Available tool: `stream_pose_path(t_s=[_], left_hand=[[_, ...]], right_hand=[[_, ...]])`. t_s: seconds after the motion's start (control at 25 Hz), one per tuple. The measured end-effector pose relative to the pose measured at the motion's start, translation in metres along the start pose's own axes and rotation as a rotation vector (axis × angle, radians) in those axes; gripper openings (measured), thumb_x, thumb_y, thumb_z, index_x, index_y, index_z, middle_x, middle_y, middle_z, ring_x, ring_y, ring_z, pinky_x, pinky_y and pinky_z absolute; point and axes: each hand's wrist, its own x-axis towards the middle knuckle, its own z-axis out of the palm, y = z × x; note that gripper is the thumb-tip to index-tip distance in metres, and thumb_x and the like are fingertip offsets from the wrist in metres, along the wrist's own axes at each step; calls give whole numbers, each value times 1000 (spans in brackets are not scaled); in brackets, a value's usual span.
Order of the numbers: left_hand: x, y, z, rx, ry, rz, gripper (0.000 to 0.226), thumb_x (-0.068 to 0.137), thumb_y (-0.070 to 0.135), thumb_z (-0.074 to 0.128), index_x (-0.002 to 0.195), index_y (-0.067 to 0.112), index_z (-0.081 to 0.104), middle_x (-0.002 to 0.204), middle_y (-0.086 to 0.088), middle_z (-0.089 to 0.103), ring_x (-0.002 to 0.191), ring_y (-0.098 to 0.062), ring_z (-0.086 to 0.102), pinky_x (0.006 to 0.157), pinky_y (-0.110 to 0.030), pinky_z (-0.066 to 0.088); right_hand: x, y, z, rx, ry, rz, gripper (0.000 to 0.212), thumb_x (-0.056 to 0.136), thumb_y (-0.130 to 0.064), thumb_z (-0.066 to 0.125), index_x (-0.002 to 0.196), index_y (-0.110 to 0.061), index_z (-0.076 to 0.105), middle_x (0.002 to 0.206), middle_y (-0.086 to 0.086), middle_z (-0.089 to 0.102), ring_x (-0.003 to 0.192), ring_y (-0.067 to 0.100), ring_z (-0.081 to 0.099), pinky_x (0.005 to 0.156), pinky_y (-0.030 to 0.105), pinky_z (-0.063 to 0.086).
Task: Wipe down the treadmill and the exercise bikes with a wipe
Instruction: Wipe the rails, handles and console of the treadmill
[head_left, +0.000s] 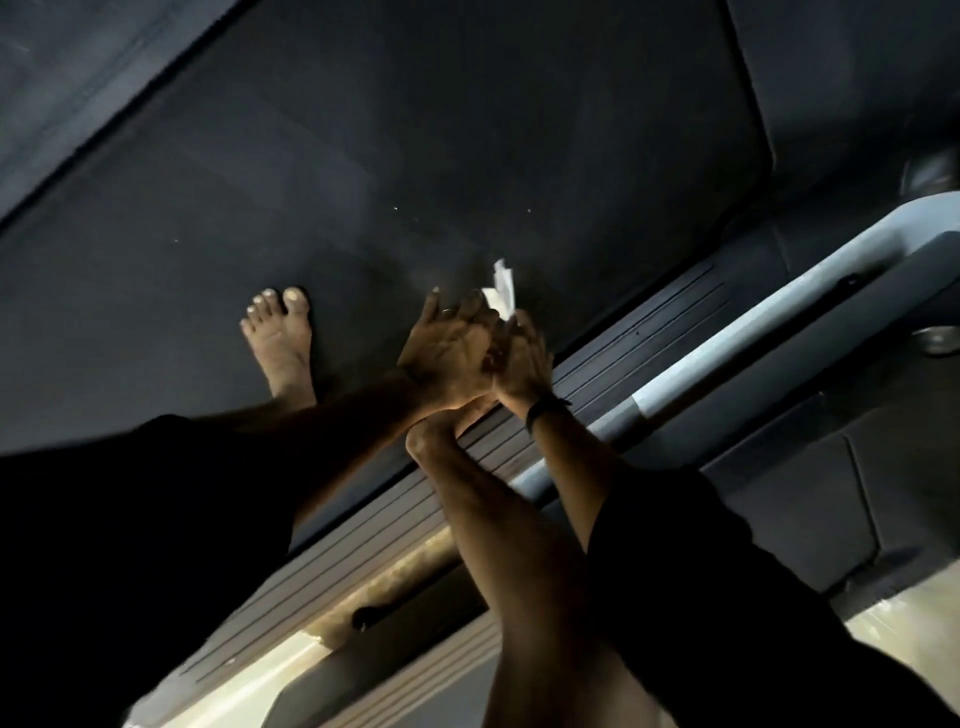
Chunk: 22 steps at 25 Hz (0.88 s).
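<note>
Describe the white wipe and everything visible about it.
The wipe is a small, crumpled white piece, thin like paper or cloth. It sticks up from between the fingertips of the left hand and right hand, which meet and hold it above the dark treadmill belt. Its lower part is hidden by the fingers.

Matt black treadmill belt, ribbed side rail, crumpled white paper-like wipe.

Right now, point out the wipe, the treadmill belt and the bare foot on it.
wipe (502, 291), head view, its white crumpled middle.
treadmill belt (415, 156), head view, bare dark surface.
bare foot (280, 338), head view, its top.
</note>
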Motion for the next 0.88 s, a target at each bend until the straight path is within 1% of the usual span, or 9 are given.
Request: stream_pose_path(t_s=[0.08,0.16,0.28,0.36,0.44,0.56,0.64,0.76,0.88], left_hand=[[-39,-5,-36,92,12,-27,74,87,40,56,149,10,28,157,-19,24,138,-33,37,119,-50,13],[-79,-18,-76,116,-13,-60,80,83,40,63,149,12,28,157,-19,23,137,-34,37,119,-51,11],[-145,-35,-142,82,22,-102,44,79,36,63,120,18,59,130,-8,58,126,-28,49,117,-47,14],[-188,-32,-197,28,107,-137,27,77,31,55,98,19,67,108,-6,68,113,-29,58,108,-37,26],[-228,-15,-250,-28,158,-140,24,81,30,54,97,19,68,103,-6,69,107,-30,61,94,-31,36],[-271,11,-302,-107,265,-121,22,82,23,60,102,24,67,104,0,69,105,-25,62,87,-31,43],[-292,25,-336,-231,359,-108,24,75,23,60,98,27,67,100,3,71,102,-24,64,83,-32,47],[-318,51,-390,-304,427,-43,22,77,22,58,96,26,69,93,2,72,98,-25,65,78,-32,50],[-343,78,-438,-306,435,58,19,78,22,59,94,27,68,91,3,73,93,-21,67,74,-32,51]], right_hand=[[-51,-47,-13,172,-3,-110,37,82,-29,57,110,-7,67,119,15,66,107,34,62,91,47,51],[-96,-93,-39,239,-3,-269,16,83,-13,63,95,-4,69,100,15,71,91,33,67,80,44,55],[-160,-155,-91,213,-1,-419,5,84,-5,69,89,-4,70,93,10,69,85,25,64,76,39,55],[-199,-186,-132,249,45,-458,8,84,-8,73,85,-7,65,82,4,64,73,19,60,66,36,53],[-236,-210,-171,259,80,-470,18,83,-5,70,97,-12,59,79,-1,60,70,17,59,61,34,51],[-280,-239,-214,218,127,-498,35,83,-10,68,115,-16,54,84,-2,61,78,19,59,68,29,45],[-310,-263,-239,193,214,-525,21,86,-19,70,102,-12,60,89,5,66,83,23,61,71,30,45],[-356,-287,-281,217,345,-560,9,86,-13,69,85,-13,60,85,6,60,78,21,58,67,28,41],[-396,-298,-329,227,379,-563,24,82,-5,64,76,-25,53,75,-6,57,65,6,50,61,27,36]])
